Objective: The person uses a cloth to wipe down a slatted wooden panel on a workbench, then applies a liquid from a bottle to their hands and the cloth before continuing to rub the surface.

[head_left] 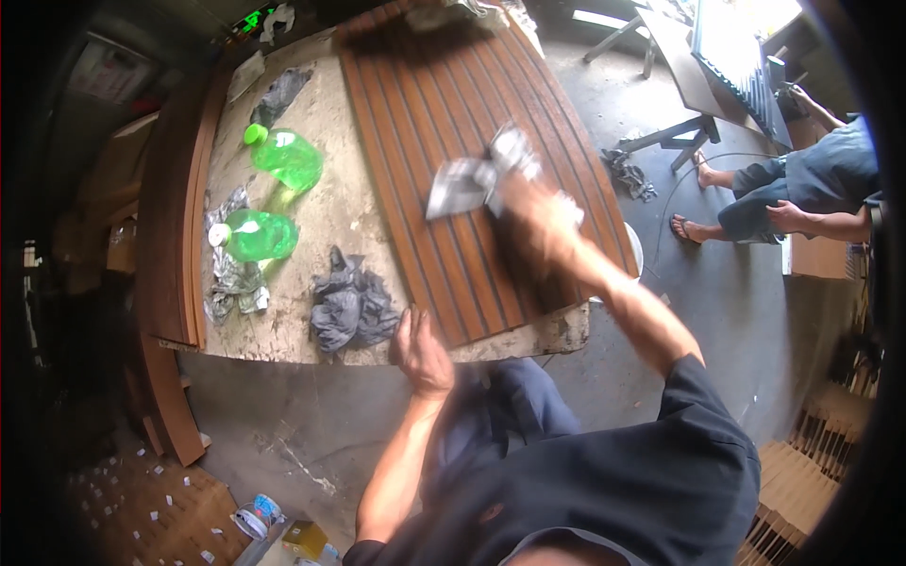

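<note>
A brown wooden panel (444, 123) with dark parallel grooves lies on a stained, pale work table (326, 222). My right hand (536, 212), blurred by motion, presses a crumpled grey-and-white cloth (458, 186) onto the panel's middle. At the panel's near left corner is my left hand (422, 357), its fingers held together against the edge. Just left of that hand sits a bunched dark grey rag (351, 304). Two clear bottles of green liquid lie tilted on the table's left part, one with a green cap (291, 158) and one with a white cap (260, 235).
More rags (283, 97) lie along the table's left side, beside stacked brown boards (179, 208). Another crumpled cloth (458, 14) rests at the panel's far end. To the right, a co-worker (812, 179) stands near another work table (675, 57). A cloth heap (630, 176) lies on the floor.
</note>
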Motion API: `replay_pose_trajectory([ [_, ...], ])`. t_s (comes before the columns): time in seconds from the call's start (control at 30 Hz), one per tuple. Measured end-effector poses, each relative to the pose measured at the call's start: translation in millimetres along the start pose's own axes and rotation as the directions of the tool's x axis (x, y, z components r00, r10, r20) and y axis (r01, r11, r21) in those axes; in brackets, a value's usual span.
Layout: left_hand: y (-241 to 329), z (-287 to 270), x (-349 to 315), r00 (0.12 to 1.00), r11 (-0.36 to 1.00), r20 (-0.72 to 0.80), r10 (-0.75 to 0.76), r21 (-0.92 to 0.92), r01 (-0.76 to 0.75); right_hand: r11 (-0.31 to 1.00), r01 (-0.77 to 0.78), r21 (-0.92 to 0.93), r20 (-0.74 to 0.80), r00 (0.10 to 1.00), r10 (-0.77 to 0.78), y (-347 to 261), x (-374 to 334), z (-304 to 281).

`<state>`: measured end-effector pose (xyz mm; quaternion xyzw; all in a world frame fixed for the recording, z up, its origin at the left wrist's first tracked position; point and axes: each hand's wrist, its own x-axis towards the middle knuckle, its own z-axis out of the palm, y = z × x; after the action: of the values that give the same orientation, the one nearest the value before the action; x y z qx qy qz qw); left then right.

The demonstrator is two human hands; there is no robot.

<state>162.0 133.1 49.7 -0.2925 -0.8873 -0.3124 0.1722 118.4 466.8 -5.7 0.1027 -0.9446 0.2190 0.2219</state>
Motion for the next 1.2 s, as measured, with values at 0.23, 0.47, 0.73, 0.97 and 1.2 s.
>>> replay_pose_trajectory([
  [0.23, 14, 4, 7, 0.999, 0.996, 0.028, -0.036, -0.078, 0.038, 0.944, -0.175, -0.281, -0.168, 0.977, 0.131, -26, 133, 63],
  [0.47, 3, -3, -3, 0.998, 0.996, 0.045, -0.054, -0.064, 0.057, 0.994, -0.062, 0.088, 0.175, 0.983, 0.046, -151, -18, 12],
  [0.73, -14, -23, 12, 0.974, 0.991, 0.219, 0.050, -0.131, -0.021, 0.674, -0.723, 0.152, -0.486, 0.540, 0.688, -12, -44, -102],
  [0.97, -7, -4, 90, 0.818, 0.943, 0.472, 0.329, -0.204, -0.262, 0.467, -0.583, 0.665, -0.664, -0.173, 0.728, -77, -80, -83],
  [1.2, -32, 30, 93, 0.731, 0.871, 0.473, 0.491, -0.251, -0.423, 0.424, -0.687, 0.591, -0.771, -0.325, 0.548, -119, -87, -63],
])
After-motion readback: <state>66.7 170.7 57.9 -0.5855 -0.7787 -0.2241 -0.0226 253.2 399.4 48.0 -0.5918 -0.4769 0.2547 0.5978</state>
